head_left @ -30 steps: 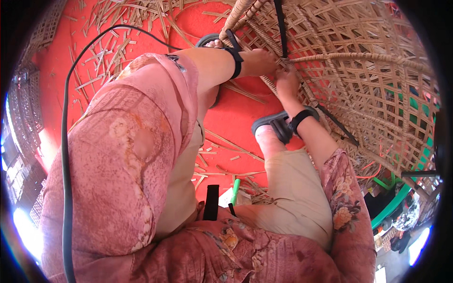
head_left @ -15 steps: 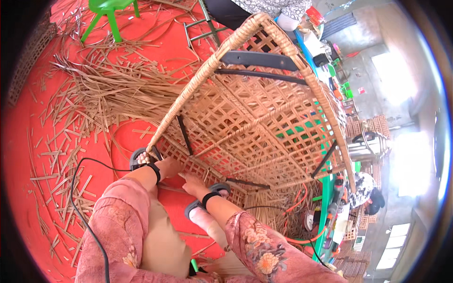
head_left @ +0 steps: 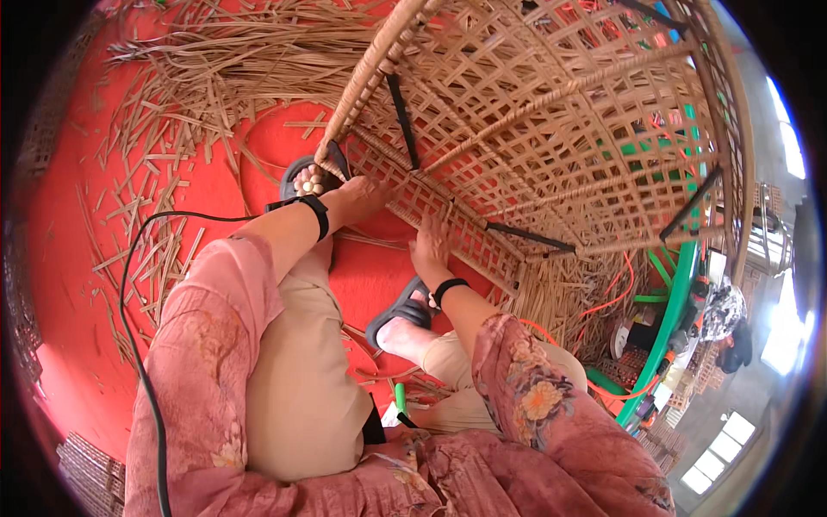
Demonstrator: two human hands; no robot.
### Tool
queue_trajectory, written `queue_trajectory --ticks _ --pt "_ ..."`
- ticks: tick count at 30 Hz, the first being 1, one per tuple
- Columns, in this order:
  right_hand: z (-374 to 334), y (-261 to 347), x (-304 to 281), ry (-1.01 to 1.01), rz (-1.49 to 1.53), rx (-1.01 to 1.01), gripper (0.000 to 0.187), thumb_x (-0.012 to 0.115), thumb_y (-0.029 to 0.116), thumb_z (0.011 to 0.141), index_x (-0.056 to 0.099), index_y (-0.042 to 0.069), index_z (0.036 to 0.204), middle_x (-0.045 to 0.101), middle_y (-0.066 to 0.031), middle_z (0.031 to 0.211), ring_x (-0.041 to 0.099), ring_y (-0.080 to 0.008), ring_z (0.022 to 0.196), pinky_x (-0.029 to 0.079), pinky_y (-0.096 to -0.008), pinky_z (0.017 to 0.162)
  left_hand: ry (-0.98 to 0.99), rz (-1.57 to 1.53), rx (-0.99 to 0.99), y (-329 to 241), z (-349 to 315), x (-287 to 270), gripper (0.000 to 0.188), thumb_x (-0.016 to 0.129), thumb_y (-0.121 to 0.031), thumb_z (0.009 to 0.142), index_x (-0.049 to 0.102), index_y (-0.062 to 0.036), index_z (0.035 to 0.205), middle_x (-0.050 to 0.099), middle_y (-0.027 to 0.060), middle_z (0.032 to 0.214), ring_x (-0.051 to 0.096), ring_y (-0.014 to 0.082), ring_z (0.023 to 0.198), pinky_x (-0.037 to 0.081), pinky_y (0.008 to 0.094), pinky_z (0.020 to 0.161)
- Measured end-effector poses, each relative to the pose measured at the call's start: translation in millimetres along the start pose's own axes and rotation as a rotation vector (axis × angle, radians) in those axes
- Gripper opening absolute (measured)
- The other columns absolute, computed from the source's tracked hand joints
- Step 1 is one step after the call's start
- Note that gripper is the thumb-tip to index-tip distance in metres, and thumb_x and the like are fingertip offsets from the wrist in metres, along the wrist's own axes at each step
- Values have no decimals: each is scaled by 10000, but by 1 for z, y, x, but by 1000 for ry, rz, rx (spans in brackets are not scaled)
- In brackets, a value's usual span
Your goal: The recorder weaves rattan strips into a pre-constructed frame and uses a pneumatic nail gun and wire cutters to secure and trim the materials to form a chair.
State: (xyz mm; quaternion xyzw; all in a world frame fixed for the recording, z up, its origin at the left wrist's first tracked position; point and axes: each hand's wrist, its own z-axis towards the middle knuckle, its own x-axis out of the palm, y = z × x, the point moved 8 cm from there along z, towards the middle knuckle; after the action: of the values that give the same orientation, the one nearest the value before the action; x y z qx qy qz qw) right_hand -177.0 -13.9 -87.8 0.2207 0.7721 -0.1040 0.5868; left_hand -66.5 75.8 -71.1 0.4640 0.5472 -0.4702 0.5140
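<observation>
A large woven rattan basket (head_left: 551, 112), with an open lattice, a wrapped rim and dark straps across its corners, stands tilted in front of me. At its lower left corner, beside the end of the wrapped rim, my left hand (head_left: 362, 200) is closed on the lower edge; its fingertips are partly hidden. My right hand (head_left: 431, 243) lies against the lower lattice strip a little to the right, its fingers stretched out and holding nothing. Both wrists wear black bands, and a black cable (head_left: 138, 302) runs from the left one.
Loose rattan strips (head_left: 233, 52) lie heaped on the red floor covering (head_left: 77, 284) at the far left, with short offcuts nearer. My sandalled feet flank the basket's lower edge. A green-edged table (head_left: 659, 370), an orange cord (head_left: 616, 395) and more strips are at the right.
My view has tipped down and nearer, so the basket and both hands sit differently in it. My right hand's fingers have straightened against the lattice; my left hand stays at the corner.
</observation>
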Motion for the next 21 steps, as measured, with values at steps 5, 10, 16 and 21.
queue_trajectory --ticks 5,10,16,21 --pt "0 11 58 -114 -70 43 445 562 242 821 457 70 1217 483 -186 1276 376 -402 1241 294 -593 990 -79 -215 -36 10 -17 -2 399 547 -105 763 552 -28 1155 636 104 963 647 213 811 518 321 619" --pt "-18 57 19 -110 109 -11 341 592 180 811 506 102 1132 564 -139 1082 445 -338 1162 340 -566 934 161 -108 -72 21 -39 8 163 520 -115 790 629 -76 904 639 107 892 641 222 862 503 338 657" --pt "-38 83 -8 -73 145 5 357 632 169 787 530 166 1129 595 -75 973 524 -276 1028 340 -526 892 137 38 -15 22 -58 -12 183 505 -125 819 631 -128 951 623 77 973 634 216 883 489 330 673" --pt "-52 106 -22 -104 220 7 342 625 159 782 541 167 1113 618 -69 968 551 -277 980 351 -525 863 111 102 -19 26 -81 -11 158 534 -126 812 674 -131 884 677 40 869 652 197 879 507 302 664"
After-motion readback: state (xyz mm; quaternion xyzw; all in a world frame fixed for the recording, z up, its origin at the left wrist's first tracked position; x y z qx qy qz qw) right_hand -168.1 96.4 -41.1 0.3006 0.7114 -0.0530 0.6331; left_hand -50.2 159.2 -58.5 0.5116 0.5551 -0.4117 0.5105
